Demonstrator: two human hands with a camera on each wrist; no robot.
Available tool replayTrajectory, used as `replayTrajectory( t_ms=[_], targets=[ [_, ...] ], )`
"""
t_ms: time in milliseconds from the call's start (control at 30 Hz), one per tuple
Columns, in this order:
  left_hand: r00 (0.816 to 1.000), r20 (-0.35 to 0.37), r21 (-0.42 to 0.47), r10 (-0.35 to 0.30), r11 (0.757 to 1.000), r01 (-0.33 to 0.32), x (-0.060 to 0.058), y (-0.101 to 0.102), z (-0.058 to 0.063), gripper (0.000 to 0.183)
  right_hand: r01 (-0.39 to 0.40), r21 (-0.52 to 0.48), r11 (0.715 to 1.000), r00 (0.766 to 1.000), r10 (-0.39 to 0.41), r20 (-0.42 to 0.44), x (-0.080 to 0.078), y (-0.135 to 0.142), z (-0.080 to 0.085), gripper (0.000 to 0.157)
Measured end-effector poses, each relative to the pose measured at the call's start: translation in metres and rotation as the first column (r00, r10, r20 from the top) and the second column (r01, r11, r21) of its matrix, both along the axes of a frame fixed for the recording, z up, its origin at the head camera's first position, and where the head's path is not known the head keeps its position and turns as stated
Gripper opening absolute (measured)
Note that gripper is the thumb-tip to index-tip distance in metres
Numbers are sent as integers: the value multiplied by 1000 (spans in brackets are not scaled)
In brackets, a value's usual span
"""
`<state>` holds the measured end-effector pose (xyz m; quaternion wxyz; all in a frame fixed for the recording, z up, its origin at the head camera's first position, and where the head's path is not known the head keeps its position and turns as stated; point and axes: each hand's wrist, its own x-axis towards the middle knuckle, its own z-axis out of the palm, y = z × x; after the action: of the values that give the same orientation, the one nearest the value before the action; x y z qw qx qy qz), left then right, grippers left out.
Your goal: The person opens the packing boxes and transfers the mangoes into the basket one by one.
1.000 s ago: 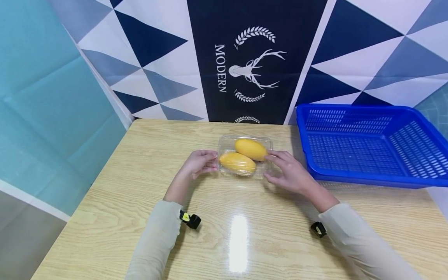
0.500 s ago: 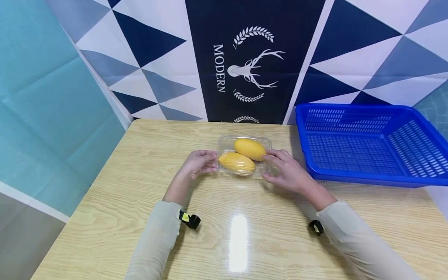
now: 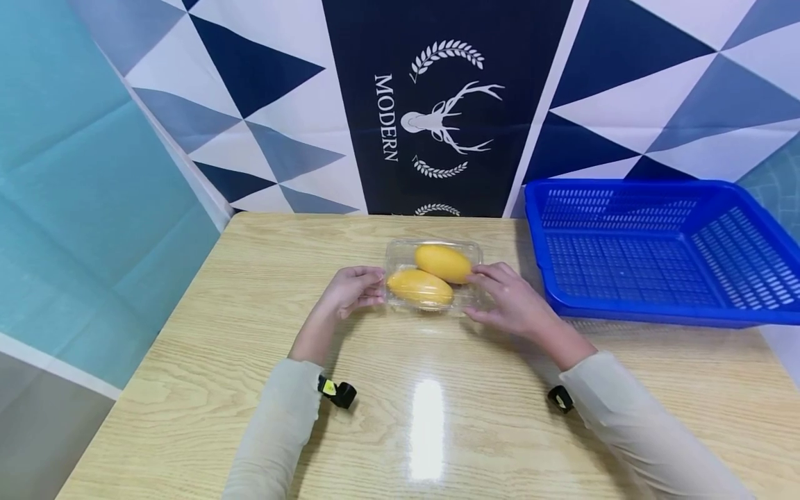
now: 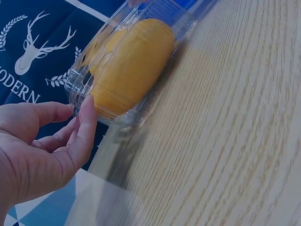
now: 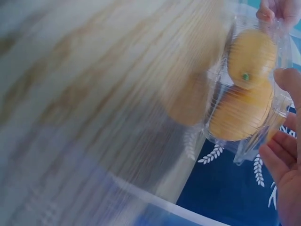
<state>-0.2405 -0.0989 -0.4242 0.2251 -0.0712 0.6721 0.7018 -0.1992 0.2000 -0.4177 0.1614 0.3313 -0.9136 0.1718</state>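
A clear plastic clamshell box sits on the table in the head view, with two yellow mangoes inside. One mango lies farther back and to the right; the other mango is nearer and to the left. My left hand pinches the box's left end between thumb and fingers, as the left wrist view confirms. At the right end, my right hand grips the box with its thumb in front and fingers behind. In the right wrist view a small green spot shows on one mango.
A blue plastic basket with slotted walls stands to the right of the box, near the right forearm. Behind the wooden table hangs a patterned cloth with a deer print. A teal sheet borders the left side.
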Motion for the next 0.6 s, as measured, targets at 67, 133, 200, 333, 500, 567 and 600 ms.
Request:
replayTrajectory(
  t_ms=[67,133,200,333,500,567,600],
  targets=[
    [1000,-3,-6,-1,1000,1,0,0,0,35,-11,4,1000,1000,11,-27,-1,0,0,49],
    [1000,-2,-6,-1,1000,1,0,0,0,35,-22,10,1000,998,22,-65,-1,0,-1,48],
    [1000,2,-4,-1,1000,1,0,0,1,35,-32,18,999,994,33,-103,-2,0,-1,48],
    [1000,5,3,4,1000,-4,0,0,1,35,-49,31,998,985,53,-165,-4,0,-3,48],
    [1000,6,11,13,1000,-13,-1,0,0,33,-72,9,997,972,72,-223,-4,0,-5,47],
    [1000,8,12,16,1000,-16,-1,0,0,33,-84,0,997,966,81,-247,-4,0,-6,45],
    [1000,9,13,19,1000,-19,-1,0,0,33,-90,-4,996,961,86,-261,-5,-1,-6,44]
  ],
)
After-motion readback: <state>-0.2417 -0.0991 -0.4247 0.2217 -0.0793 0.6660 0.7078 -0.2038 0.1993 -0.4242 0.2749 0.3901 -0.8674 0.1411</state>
